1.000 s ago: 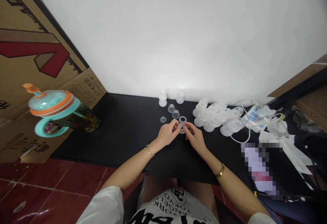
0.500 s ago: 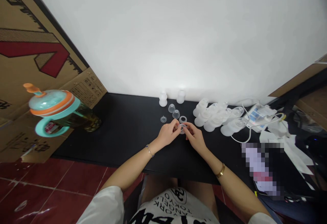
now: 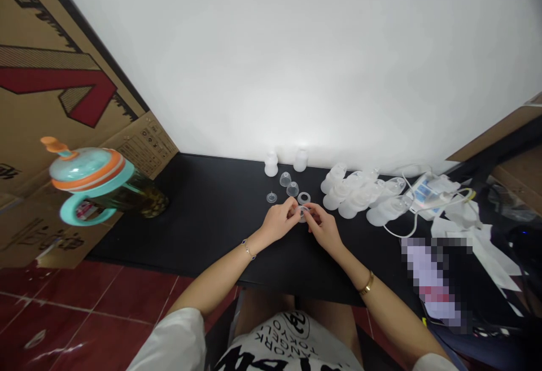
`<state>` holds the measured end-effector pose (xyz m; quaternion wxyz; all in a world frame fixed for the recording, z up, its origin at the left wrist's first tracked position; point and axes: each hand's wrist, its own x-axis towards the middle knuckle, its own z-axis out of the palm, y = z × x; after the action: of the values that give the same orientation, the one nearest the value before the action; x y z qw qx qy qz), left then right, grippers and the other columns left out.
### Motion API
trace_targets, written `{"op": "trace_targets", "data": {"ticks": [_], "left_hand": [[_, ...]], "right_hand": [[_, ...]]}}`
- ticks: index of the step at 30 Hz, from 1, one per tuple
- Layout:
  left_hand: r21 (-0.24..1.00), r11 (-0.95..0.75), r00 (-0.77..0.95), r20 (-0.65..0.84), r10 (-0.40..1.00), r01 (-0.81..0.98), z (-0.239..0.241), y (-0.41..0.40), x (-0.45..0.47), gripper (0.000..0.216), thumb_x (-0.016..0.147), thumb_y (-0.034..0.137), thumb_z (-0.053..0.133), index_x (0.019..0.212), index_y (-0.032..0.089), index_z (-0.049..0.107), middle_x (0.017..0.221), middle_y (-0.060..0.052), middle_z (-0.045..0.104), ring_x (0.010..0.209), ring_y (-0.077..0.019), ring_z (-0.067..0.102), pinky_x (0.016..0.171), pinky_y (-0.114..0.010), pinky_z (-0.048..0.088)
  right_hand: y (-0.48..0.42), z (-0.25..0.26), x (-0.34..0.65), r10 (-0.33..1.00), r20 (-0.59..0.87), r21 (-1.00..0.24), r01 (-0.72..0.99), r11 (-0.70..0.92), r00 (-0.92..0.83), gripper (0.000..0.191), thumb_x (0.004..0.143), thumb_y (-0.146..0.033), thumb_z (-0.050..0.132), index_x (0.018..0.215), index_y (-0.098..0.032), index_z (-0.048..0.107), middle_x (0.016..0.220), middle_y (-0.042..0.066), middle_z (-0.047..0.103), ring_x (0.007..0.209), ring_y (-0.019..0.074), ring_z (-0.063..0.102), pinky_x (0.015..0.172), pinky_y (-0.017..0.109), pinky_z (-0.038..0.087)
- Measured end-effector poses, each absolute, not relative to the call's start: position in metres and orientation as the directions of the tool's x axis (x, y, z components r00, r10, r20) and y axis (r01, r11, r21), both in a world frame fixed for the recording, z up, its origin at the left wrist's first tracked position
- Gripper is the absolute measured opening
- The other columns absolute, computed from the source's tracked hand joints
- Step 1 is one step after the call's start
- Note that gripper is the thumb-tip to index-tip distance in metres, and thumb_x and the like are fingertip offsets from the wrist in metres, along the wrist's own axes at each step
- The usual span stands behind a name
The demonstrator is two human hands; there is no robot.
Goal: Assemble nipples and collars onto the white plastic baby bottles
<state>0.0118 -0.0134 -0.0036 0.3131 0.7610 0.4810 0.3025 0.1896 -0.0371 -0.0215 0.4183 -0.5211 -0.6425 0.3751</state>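
Observation:
Over the black table, my left hand and my right hand meet, their fingers closed on a small clear bottle collar ring. The fingers partly cover it, and something translucent seems to sit inside. Just beyond my fingertips lies another white ring. Two clear dome caps rest left of that ring. A clear silicone nipple lies farther left, its tip up. Two white bottle bodies stand at the back against the wall.
Several capped baby bottles stand grouped to the right. A white cable curls beside crumpled paper and a partly pixelated dark device. At left, a large teal-and-orange drinking jug stands near a cardboard box.
The view has shifted very slightly. Both hands keep hold of the ring in nearly the same place, with only tiny finger movement.

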Motion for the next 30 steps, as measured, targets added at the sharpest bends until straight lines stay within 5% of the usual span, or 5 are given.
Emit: {"op": "trace_targets", "data": {"ticks": [30], "left_hand": [[0.762,-0.404,0.368,0.233,0.9,0.506,-0.0097,-0.0119,0.0094,0.023,0.097,0.04,0.052,0.084,0.021,0.054,0.062,0.005,0.056,0.055,-0.0117,0.053,0.057,-0.022,0.034]], "right_hand": [[-0.0358,-0.0207,0.1929,0.977,0.127,-0.911,0.369,0.182,-0.168,0.032,0.098,-0.044,0.053,0.116,-0.021,0.065,0.077,0.0,0.066,0.052,0.0124,0.06,0.052,0.024,0.047]]}}
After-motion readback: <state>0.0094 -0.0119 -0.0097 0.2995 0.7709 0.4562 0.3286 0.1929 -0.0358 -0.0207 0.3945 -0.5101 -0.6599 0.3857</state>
